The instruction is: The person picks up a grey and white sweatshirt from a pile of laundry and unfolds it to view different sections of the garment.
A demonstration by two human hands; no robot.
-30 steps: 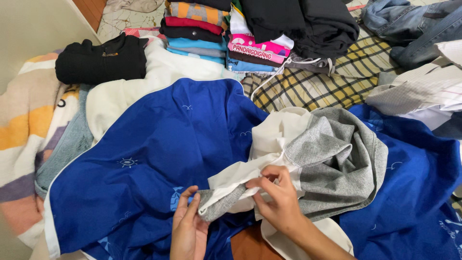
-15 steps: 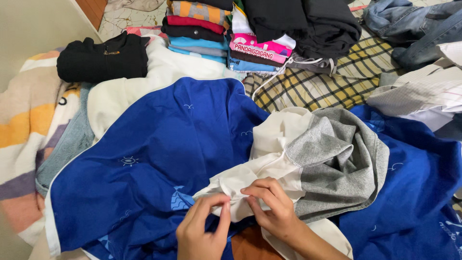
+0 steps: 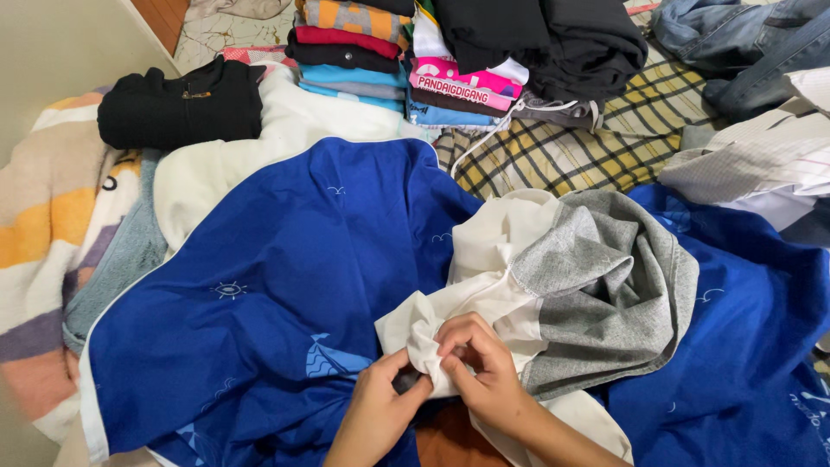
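A crumpled cream and grey garment (image 3: 562, 277) lies on a blue sheet (image 3: 285, 285) with small white prints. My left hand (image 3: 380, 411) pinches the bunched cream end of the garment from the left. Just beside it, my right hand (image 3: 484, 372) grips the same cream cloth, fingers curled into the fold. Both hands meet at the bottom middle of the view. The grey part of the garment spreads loosely to the right, away from the hands.
Stacks of folded coloured clothes (image 3: 372, 52) stand at the back, with a folded black garment (image 3: 181, 108) to their left. A yellow checked cloth (image 3: 571, 147), jeans (image 3: 735, 43) and pale shirts (image 3: 761, 164) lie at the right. A striped blanket (image 3: 52, 225) lies at the left.
My left hand has let the grey cuff disappear inside the cream cloth. Both hands have drawn closer together, bunching the cream end into a tighter wad.
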